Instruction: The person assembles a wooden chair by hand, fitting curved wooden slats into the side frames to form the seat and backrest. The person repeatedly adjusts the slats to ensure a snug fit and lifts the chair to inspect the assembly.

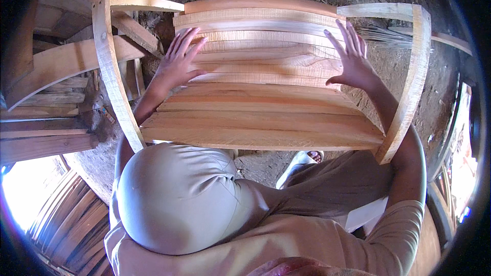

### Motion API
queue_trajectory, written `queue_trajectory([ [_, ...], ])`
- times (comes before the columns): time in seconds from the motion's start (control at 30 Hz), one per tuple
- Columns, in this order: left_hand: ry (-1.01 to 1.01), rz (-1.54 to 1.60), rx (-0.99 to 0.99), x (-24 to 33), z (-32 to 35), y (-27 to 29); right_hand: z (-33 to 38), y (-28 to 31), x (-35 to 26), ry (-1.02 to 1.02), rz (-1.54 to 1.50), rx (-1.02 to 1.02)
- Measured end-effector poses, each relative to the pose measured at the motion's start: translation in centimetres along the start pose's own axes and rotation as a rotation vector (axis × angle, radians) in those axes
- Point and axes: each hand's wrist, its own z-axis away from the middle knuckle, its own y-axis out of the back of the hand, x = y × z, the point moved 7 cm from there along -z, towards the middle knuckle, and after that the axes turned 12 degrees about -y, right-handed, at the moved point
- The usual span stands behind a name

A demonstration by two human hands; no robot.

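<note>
A slatted wooden chair (266, 107) of pale, bare wood stands in front of me, its seat toward my legs. Behind the seat rises the backrest (266, 36), built of several horizontal slats. My left hand (180, 62) is at the backrest's left edge, fingers spread and thumb out. At the right edge my right hand (353, 60) has its fingers apart in the same way. Neither hand grips anything; I cannot tell whether they touch the slats. My forearms pass inside the left armrest (108, 46) and the right armrest (418, 71).
Curved planks (76, 69) and stacked boards (41, 122) lie on the left. More thin wood strips (71, 220) are piled at the lower left. A bundle of thin rods (386, 36) lies on the dirt floor (429, 92) behind the right armrest. My bent knee (169, 199) is close to the seat's front edge.
</note>
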Motion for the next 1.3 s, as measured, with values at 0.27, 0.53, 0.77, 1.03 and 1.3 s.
queue_trajectory([
  [0.27, -0.063, -0.082, 0.465, 0.1, 3.1, 8.8, 4.3, 9.3, 0.1, 0.243, -0.159, 0.482],
  [0.53, -0.108, -0.179, 0.714, 0.1, 4.7, 13.4, 6.3, 12.5, 1.7, 0.322, -0.080, 0.702],
  [0.77, -0.175, -0.210, 0.797, 0.8, 5.0, 15.9, 6.3, 12.9, 2.5, 0.296, -0.122, 0.737],
  [1.03, -0.150, -0.226, 0.828, 1.0, 5.3, 16.7, 6.4, 12.9, 3.3, 0.251, -0.150, 0.733],
  [1.3, -0.131, -0.228, 0.840, 1.0, 5.6, 16.9, 6.8, 13.0, 3.7, 0.217, -0.163, 0.736],
])
